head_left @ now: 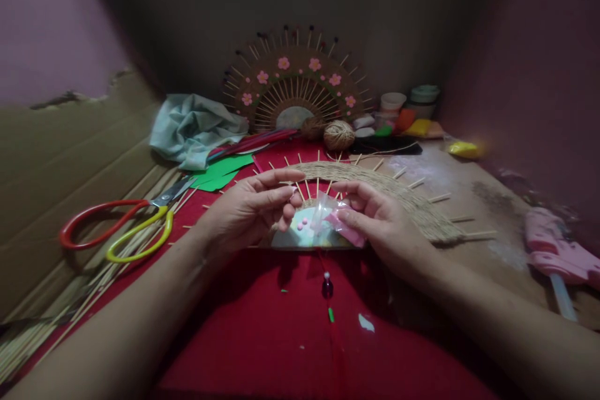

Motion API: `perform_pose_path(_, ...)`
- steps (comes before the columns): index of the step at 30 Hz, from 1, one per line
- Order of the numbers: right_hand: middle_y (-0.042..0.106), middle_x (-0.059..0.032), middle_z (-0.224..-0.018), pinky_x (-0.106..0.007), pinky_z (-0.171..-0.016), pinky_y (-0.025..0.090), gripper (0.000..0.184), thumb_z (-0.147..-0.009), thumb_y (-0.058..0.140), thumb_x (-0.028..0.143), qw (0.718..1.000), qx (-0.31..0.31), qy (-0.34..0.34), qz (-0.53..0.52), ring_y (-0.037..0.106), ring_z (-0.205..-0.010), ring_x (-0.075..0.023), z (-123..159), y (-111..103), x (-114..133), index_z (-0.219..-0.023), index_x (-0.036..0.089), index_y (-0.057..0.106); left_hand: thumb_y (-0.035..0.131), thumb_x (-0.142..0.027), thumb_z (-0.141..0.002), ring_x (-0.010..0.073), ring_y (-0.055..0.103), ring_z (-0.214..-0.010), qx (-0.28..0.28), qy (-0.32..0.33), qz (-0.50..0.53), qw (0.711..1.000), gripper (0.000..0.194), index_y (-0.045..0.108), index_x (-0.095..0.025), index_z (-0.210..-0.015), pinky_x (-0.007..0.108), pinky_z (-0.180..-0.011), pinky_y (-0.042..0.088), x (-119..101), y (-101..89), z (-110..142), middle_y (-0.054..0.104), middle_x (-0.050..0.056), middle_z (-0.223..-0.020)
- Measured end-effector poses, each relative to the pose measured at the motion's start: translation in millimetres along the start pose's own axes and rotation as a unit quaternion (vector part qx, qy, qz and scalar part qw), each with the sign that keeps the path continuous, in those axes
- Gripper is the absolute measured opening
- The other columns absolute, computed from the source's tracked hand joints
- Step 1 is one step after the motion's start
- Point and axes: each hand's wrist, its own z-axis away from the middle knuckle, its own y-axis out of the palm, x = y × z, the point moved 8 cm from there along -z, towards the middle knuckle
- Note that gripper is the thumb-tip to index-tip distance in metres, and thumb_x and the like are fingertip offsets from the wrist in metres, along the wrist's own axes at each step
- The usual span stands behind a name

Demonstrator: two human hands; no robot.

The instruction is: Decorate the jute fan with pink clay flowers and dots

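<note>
My right hand (pixel 372 212) grips a small clear bag (pixel 349 225) with pink clay in it. Opposite it, my left hand (pixel 262 200) has thumb and fingers pinched together around a tiny pale bit too small to make out. Both hands are above a half-round fan (pixel 403 200) of thin sticks woven with twine, lying on a red cloth (pixel 262 300). Small pink balls (pixel 302 224) rest on the fan's light blue centre piece (pixel 285 237). A beaded tassel cord (pixel 328 287) hangs down from the fan's base toward me.
Red-and-yellow-handled scissors (pixel 140 225) and thin sticks (pixel 89 294) lie at left, by green sheets (pixel 220 174) and a blue cloth (pixel 192 128). A finished flowered fan (pixel 295 75) stands behind a twine ball (pixel 339 135). A pink glue gun (pixel 557 247) lies at right.
</note>
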Motion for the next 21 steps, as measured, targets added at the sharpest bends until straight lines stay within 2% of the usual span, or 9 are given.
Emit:
perform_pose_path(4, 0.050, 0.0060, -0.063, -0.022, -0.045, 0.031, 0.027, -0.077, 0.061, 0.020, 1.000, 0.001, 0.001, 0.011, 0.039, -0.048, -0.0066, 0.4, 0.0, 0.5, -0.103, 0.020, 0.054, 0.068, -0.018, -0.078, 0.0069, 0.058, -0.046, 0.028, -0.011, -0.043, 0.999, 0.008, 0.067, -0.013, -0.083, 0.015, -0.041, 0.048, 6.3, 1.1, 0.4, 0.063, 0.000, -0.061)
perform_pose_path(7, 0.050, 0.0058, -0.063, -0.023, -0.046, 0.033, 0.026, -0.077, 0.061, 0.020, 1.000, -0.003, 0.001, 0.017, 0.040, -0.049, -0.0076, 1.0, -0.3, 1.5, -0.102, 0.020, 0.054, 0.068, -0.028, -0.080, 0.0062, 0.052, -0.036, 0.049, -0.019, -0.074, 0.996, 0.013, 0.065, -0.015, -0.081, 0.013, -0.033, 0.040, 9.7, 2.8, 1.5, 0.058, -0.003, -0.051)
perform_pose_path(10, 0.049, 0.0059, -0.061, -0.023, -0.044, 0.030, 0.026, -0.077, 0.061, 0.021, 1.000, -0.010, 0.005, 0.020, 0.040, -0.049, -0.0079, 1.8, -1.1, 1.9, -0.103, 0.020, 0.054, 0.068, -0.031, -0.078, 0.0054, 0.044, -0.029, 0.034, -0.018, -0.073, 0.997, 0.019, 0.059, -0.016, -0.072, 0.013, -0.027, 0.034, 7.2, 1.5, 2.1, 0.053, -0.005, -0.045)
perform_pose_path(14, 0.049, 0.0055, -0.062, -0.023, -0.044, 0.030, 0.027, -0.077, 0.062, 0.022, 1.000, -0.018, 0.006, 0.013, 0.040, -0.048, -0.0078, 2.7, -2.8, 2.4, -0.104, 0.021, 0.054, 0.070, -0.025, -0.076, 0.0062, 0.046, -0.030, 0.003, 0.009, -0.046, 0.999, 0.018, 0.055, -0.017, -0.070, 0.014, -0.026, 0.036, -2.3, -0.5, 1.9, 0.056, -0.005, -0.047)
perform_pose_path(18, 0.051, 0.0039, -0.065, -0.024, -0.043, 0.029, 0.029, -0.076, 0.062, 0.022, 0.999, -0.044, -0.006, 0.016, 0.041, -0.050, -0.0086, 2.9, -7.9, 5.2, -0.104, 0.021, 0.054, 0.065, -0.012, -0.076, 0.0114, 0.061, -0.045, 0.016, 0.023, -0.052, 0.998, 0.008, 0.059, -0.016, -0.081, 0.017, -0.034, 0.046, -5.9, 4.1, 1.3, 0.066, 0.000, -0.060)
perform_pose_path(21, 0.051, 0.0040, -0.065, -0.024, -0.043, 0.030, 0.029, -0.075, 0.062, 0.021, 0.998, -0.058, -0.016, 0.023, 0.040, -0.049, -0.0084, 2.7, -10.5, 7.5, -0.104, 0.021, 0.055, 0.062, -0.008, -0.077, 0.0114, 0.063, -0.050, 0.023, 0.033, -0.042, 0.998, 0.015, 0.064, -0.013, -0.091, 0.018, -0.040, 0.050, -5.3, 6.1, 0.8, 0.067, 0.002, -0.064)
